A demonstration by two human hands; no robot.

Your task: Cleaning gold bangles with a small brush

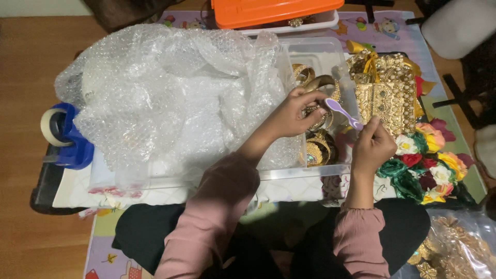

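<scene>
Soft indoor light, mild glare on bubble wrap (170, 88), slightly blurry throughout.

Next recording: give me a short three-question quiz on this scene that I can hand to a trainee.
1. True or false: the right hand holds the purple plastic tool.
2. What lies to the right of the clear plastic box: A) fabric flowers, B) folded towels, C) paint cans?
3. Which thing sits at the far left edge, beside the bubble wrap?

Key
1. True; its fingers pinch the tool's lower end, while the left hand touches the spoon-shaped end over the gold bangles.
2. A.
3. A blue tape dispenser with a roll of tape.
</scene>
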